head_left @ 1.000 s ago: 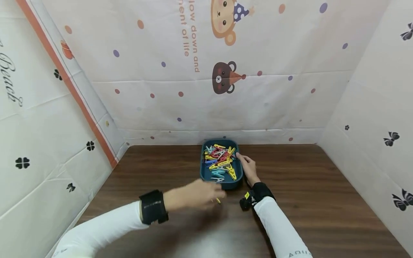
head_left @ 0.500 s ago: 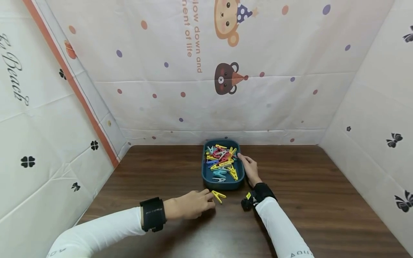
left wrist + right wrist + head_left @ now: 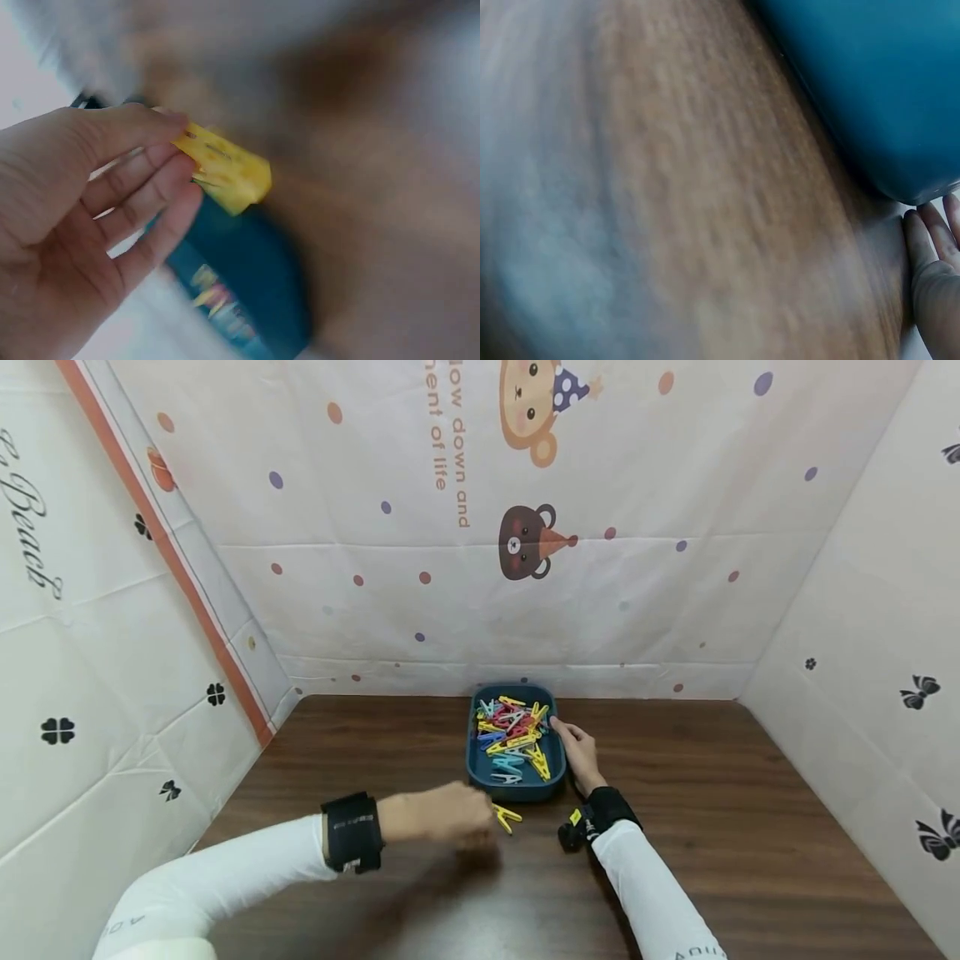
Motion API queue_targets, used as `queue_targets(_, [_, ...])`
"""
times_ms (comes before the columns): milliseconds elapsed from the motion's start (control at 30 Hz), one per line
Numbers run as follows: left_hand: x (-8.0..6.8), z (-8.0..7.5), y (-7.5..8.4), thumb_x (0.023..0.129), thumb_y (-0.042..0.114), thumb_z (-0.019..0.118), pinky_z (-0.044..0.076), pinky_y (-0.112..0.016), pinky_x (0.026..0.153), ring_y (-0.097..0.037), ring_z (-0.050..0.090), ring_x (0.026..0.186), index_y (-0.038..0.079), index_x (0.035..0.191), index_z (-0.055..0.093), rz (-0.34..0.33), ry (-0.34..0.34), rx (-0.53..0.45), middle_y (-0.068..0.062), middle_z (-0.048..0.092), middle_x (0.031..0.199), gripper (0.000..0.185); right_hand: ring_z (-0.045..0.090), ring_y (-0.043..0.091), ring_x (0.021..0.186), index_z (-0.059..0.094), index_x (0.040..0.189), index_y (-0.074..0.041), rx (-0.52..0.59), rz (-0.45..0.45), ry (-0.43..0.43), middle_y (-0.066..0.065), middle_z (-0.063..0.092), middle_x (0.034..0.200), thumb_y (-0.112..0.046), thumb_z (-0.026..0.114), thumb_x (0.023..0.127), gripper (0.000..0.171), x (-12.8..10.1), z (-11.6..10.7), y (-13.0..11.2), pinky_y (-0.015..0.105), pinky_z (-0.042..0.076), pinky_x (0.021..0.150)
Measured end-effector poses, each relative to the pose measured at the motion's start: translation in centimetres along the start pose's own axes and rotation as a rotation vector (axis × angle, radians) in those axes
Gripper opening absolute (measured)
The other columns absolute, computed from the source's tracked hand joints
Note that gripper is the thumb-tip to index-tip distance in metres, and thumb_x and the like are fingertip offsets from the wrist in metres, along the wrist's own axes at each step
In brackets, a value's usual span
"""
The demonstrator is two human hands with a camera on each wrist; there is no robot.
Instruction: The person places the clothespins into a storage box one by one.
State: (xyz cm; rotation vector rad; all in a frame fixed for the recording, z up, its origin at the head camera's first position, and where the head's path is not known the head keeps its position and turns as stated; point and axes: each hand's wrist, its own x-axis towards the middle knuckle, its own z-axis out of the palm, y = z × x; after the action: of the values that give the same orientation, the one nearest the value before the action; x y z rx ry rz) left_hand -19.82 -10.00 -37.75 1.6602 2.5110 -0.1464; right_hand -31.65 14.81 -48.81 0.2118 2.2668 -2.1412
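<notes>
My left hand (image 3: 446, 814) is over the table in front of a dark blue plastic basket (image 3: 480, 768). In the left wrist view its thumb and fingertips pinch a yellow clothes peg (image 3: 232, 169), which also shows beyond the fingers as a yellow peg (image 3: 507, 817) in the head view. My right hand (image 3: 577, 756) holds the basket at its right side, with a fingertip at the rim. The right wrist view has the fingers (image 3: 930, 232) against the lower edge of the blue wall (image 3: 877, 82). Inside the basket lies a pile of coloured clothes pegs (image 3: 513, 727).
The basket stands on a brown wooden table (image 3: 675, 793), near its back edge. White printed sheets (image 3: 360, 610) close in the back and both sides. Each wrist wears a black band (image 3: 352, 831).
The left hand has drawn back slightly from the basket's front and turned since a second ago, and the yellow peg shows more plainly. The right hand stays at the basket's side.
</notes>
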Motion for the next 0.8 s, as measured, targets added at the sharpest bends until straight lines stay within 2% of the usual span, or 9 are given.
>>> queue_targets(167, [4.3, -6.7, -4.9, 0.099, 0.005, 0.063, 0.055, -0.02, 0.069, -0.013, 0.064, 0.081, 0.011, 0.098, 0.072, -0.099, 0.176, -0.055, -0.002, 0.071, 0.092, 0.01, 0.048, 0.032, 0.135, 0.06, 0.137, -0.002, 0.003, 0.001, 0.012, 0.019, 0.052, 0.147, -0.055, 0.06, 0.099, 0.065, -0.1, 0.1, 0.2, 0.05, 0.038, 0.12])
queue_targets(233, [6.6, -8.2, -7.3, 0.101, 0.003, 0.058, 0.055, -0.026, 0.069, -0.018, 0.064, 0.081, 0.007, 0.1, 0.069, -0.172, 0.221, -0.052, -0.007, 0.07, 0.092, 0.012, 0.048, 0.032, 0.135, 0.06, 0.137, -0.002, -0.007, 0.007, 0.015, 0.019, 0.052, 0.148, -0.057, 0.061, 0.098, 0.068, 0.0, 0.1, 0.2, 0.05, 0.038, 0.12])
queue_targets(300, [9.1, -8.7, -9.4, 0.102, 0.002, 0.056, 0.057, -0.03, 0.075, -0.022, 0.066, 0.087, 0.005, 0.106, 0.067, -0.252, 0.222, -0.053, -0.01, 0.07, 0.099, 0.013, 0.048, 0.032, 0.136, 0.06, 0.137, -0.002, -0.015, 0.014, 0.019, 0.019, 0.052, 0.148, -0.06, 0.061, 0.097, 0.07, 0.0, 0.0, 0.1, 0.05, 0.038, 0.12])
queue_targets(433, [14.3, -6.9, -12.1, 0.1, 0.001, 0.06, 0.057, -0.028, 0.084, -0.019, 0.065, 0.099, 0.005, 0.121, 0.065, -0.393, 0.11, -0.106, -0.009, 0.068, 0.112, 0.022, 0.047, 0.033, 0.136, 0.06, 0.138, -0.002, -0.012, 0.004, 0.032, 0.018, 0.05, 0.149, -0.059, 0.06, 0.097, 0.07, 0.0, -0.4, 0.0, 0.052, 0.037, 0.12])
queue_targets(500, [16.3, -5.1, -12.7, 0.102, 0.004, 0.059, 0.053, -0.024, 0.073, -0.014, 0.061, 0.083, 0.004, 0.111, 0.068, -0.442, 0.029, -0.146, -0.004, 0.065, 0.094, 0.012, 0.046, 0.033, 0.137, 0.06, 0.138, -0.002, -0.01, -0.003, 0.03, 0.018, 0.049, 0.15, -0.058, 0.06, 0.098, 0.068, -0.2, -0.5, 0.0, 0.053, 0.036, 0.121])
queue_targets(567, [17.6, -3.4, -13.1, 0.105, 0.01, 0.057, 0.047, -0.021, 0.061, -0.01, 0.054, 0.068, 0.005, 0.098, 0.067, -0.483, -0.053, -0.176, 0.0, 0.055, 0.076, 0.013, 0.046, 0.034, 0.137, 0.06, 0.137, -0.002, -0.004, -0.002, 0.02, 0.018, 0.05, 0.15, -0.056, 0.06, 0.099, 0.066, -0.3, -0.5, 0.1, 0.052, 0.036, 0.121])
queue_targets(633, [18.1, -2.1, -13.3, 0.106, 0.015, 0.055, 0.039, -0.021, 0.055, -0.009, 0.046, 0.058, 0.008, 0.087, 0.063, -0.499, -0.102, -0.183, 0.003, 0.044, 0.066, 0.022, 0.047, 0.034, 0.138, 0.061, 0.137, -0.003, -0.003, 0.001, 0.005, 0.018, 0.05, 0.15, -0.056, 0.06, 0.099, 0.065, -0.4, -0.4, 0.2, 0.052, 0.036, 0.121])
queue_targets(667, [18.0, -1.7, -13.4, 0.106, 0.017, 0.055, 0.04, -0.021, 0.054, -0.009, 0.047, 0.057, 0.009, 0.085, 0.063, -0.502, -0.112, -0.192, 0.003, 0.045, 0.065, 0.024, 0.047, 0.034, 0.138, 0.061, 0.136, -0.003, -0.003, 0.002, -0.001, 0.018, 0.051, 0.15, -0.056, 0.06, 0.099, 0.065, -0.4, -0.3, 0.3, 0.052, 0.036, 0.121])
queue_targets(800, [16.6, -2.3, -13.3, 0.104, 0.017, 0.061, 0.052, -0.023, 0.067, -0.012, 0.061, 0.075, 0.01, 0.105, 0.072, -0.438, -0.073, -0.169, 0.0, 0.065, 0.09, 0.013, 0.047, 0.034, 0.137, 0.062, 0.135, -0.003, 0.012, -0.012, 0.005, 0.018, 0.052, 0.148, -0.057, 0.061, 0.098, 0.066, -0.2, -0.3, 0.2, 0.054, 0.036, 0.121])
